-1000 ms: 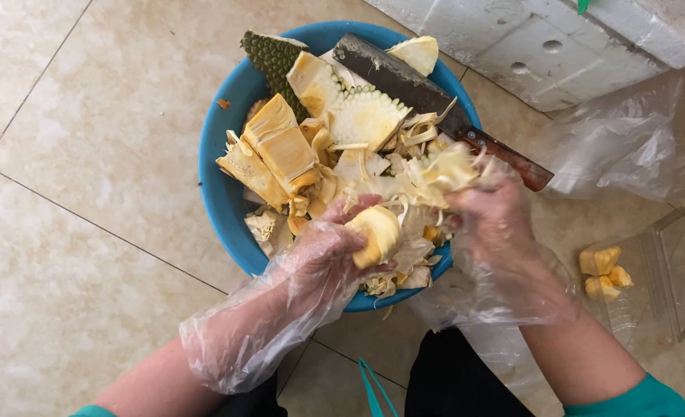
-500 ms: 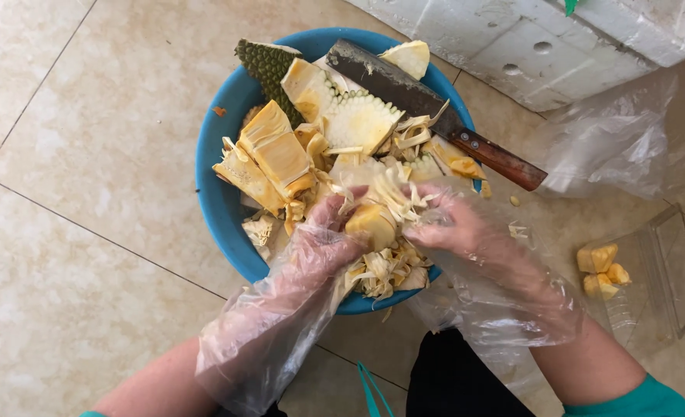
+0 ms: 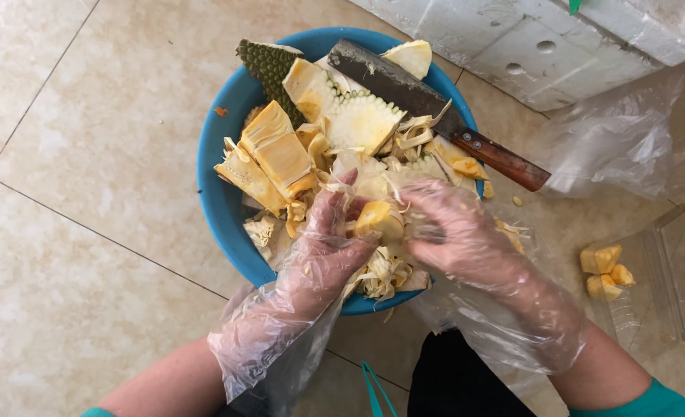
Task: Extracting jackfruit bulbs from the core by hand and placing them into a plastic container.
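1. Both hands are in loose clear plastic gloves, working over a blue bowl [image 3: 217, 193] that sits on a beige tiled floor [image 3: 72, 232].
2. The left hand [image 3: 327, 251] has its fingers curled around a yellow pod [image 3: 379, 219] of jackfruit, so it's grasping that. The pod sits at the near side of the bowl, right between the two hands, on top of the stringy scraps.
3. The right hand [image 3: 454, 232] is touching the same pod from the other side, fingers pinched into the pale fibres next to it. Looks clenched on the fibres, though the glove blurs the fingertips a bit.
4. The bowl is piled up with rind chunks [image 3: 277, 150], yellow on the cut side, plus one piece with the green spiky skin [image 3: 267, 66] showing at the far edge.
5. A cleaver [image 3: 404, 85] lies across the top of the heap, wooden handle sticking out over the right rim.
6. Off to the right on the floor there's a clear tray [image 3: 678, 270] with a few cleaned pods [image 3: 605, 272] in it, well apart from the bowl.
7. A crumpled plastic bag [image 3: 620, 150] and a white foam box [image 3: 543, 38] sit beyond the tray.
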